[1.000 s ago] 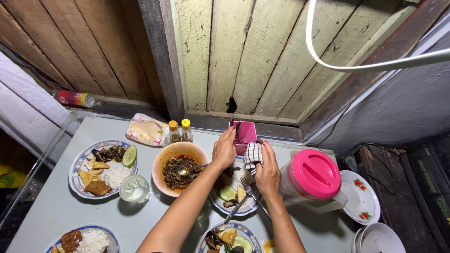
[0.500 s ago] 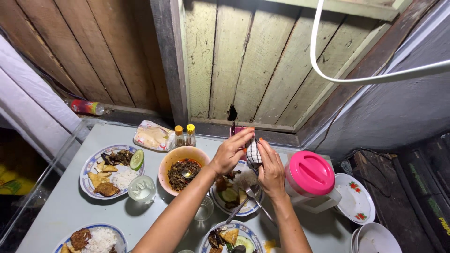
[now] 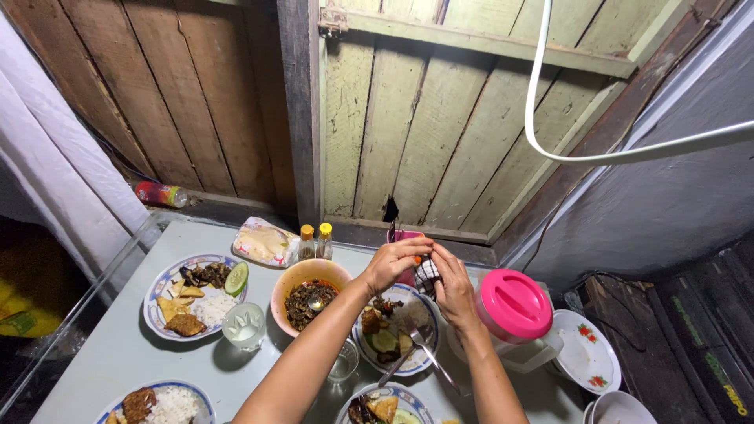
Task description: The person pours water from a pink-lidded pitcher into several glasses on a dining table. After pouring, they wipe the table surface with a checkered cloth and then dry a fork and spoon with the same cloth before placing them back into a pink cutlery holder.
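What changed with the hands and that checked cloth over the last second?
Both the left hand and right hand lifted off the table and closed together on the checked cloth, raising it above the plate of food. The pink container, bowl and jug stayed put.

Both bare forearms enter from the lower edge and converge toward the centre of the view. The left forearm runs up from the lower left, long and nearly straight, ending in the left hand (image 3: pixel 395 264), whose wrist is bent slightly and whose fingers curl inward toward the opposite hand. The right forearm rises more steeply from the bottom centre; the right hand (image 3: pixel 452 286) shows its back to the camera, fingers gathered forward. The fingertips of the two hands meet, pinched together.
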